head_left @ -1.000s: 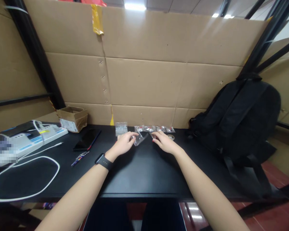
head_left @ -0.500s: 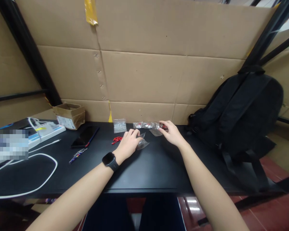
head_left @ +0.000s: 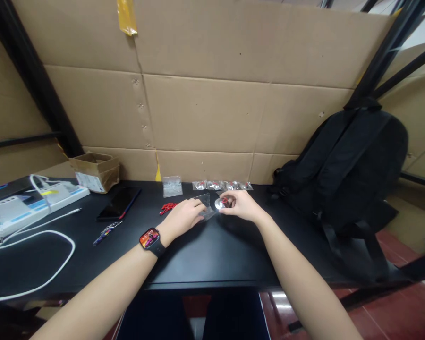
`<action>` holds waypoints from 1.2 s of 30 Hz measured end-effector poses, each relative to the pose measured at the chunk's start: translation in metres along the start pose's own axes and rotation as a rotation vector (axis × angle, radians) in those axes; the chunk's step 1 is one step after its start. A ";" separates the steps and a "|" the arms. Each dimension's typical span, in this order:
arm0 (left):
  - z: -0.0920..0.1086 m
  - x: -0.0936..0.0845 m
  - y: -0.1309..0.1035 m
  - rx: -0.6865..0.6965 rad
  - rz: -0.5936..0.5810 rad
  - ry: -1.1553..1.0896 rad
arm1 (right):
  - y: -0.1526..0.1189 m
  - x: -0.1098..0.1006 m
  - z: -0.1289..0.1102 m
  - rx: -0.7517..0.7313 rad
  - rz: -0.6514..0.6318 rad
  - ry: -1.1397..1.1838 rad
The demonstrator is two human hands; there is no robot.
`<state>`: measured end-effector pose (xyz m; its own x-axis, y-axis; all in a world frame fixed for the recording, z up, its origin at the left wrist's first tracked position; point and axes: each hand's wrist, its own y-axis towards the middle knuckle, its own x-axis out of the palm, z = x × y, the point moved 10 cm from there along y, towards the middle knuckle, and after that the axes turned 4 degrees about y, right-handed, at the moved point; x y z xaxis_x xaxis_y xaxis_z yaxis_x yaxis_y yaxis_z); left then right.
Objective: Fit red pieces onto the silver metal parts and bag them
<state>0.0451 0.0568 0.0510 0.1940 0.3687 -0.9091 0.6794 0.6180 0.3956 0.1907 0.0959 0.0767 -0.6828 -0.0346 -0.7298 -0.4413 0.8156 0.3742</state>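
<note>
My left hand (head_left: 184, 216), below a black smartwatch, has its fingers closed on a clear plastic bag (head_left: 206, 208) over the black table. Just right of it, my right hand (head_left: 241, 206) pinches a shiny round disc (head_left: 220, 203) with something red on it. Behind the hands lies a row of several small clear packets (head_left: 215, 185) with silvery and red contents. A clear bag of small pieces (head_left: 172, 186) is left of that row. Red links (head_left: 167, 208) rest beside my left hand.
At the left are a phone (head_left: 119, 204), a key ring (head_left: 106, 232), an open cardboard box (head_left: 96, 171), a power strip (head_left: 38, 208) and a looped white cable (head_left: 70, 255). A black backpack (head_left: 354, 160) stands at the right. Cardboard (head_left: 205, 113) walls the back.
My right hand has moved from the row of packets toward my left hand, bringing the round disc. My left hand has shifted slightly down and left. The watch screen has lit up.
</note>
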 end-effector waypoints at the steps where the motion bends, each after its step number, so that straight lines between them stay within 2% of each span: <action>1: -0.003 0.003 0.000 -0.013 -0.012 -0.026 | 0.000 0.001 0.000 0.000 -0.002 -0.004; 5: -0.004 0.011 0.001 -0.047 -0.056 -0.107 | 0.001 0.011 -0.005 -0.013 -0.046 -0.011; 9: -0.006 0.012 0.004 -0.123 -0.043 -0.084 | 0.001 0.027 -0.012 -0.026 -0.112 -0.018; 13: -0.007 0.013 0.005 -0.177 -0.028 -0.072 | 0.001 0.034 -0.019 -0.040 -0.120 -0.071; 20: -0.016 0.014 0.003 -0.251 -0.016 -0.055 | 0.000 0.040 -0.009 0.025 -0.162 -0.106; 25: -0.015 0.014 0.003 -0.231 -0.027 -0.046 | 0.000 0.039 -0.010 0.002 -0.156 -0.121; 32: -0.015 0.018 0.005 -0.239 -0.044 0.000 | 0.004 0.040 -0.033 -0.137 -0.057 -0.149; 36: -0.015 0.019 0.005 -0.240 -0.051 0.007 | 0.005 0.049 -0.031 -0.113 -0.062 -0.152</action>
<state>0.0416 0.0771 0.0378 0.1581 0.3368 -0.9282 0.5002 0.7832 0.3693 0.1372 0.0800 0.0608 -0.5601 0.0121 -0.8283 -0.5483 0.7441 0.3816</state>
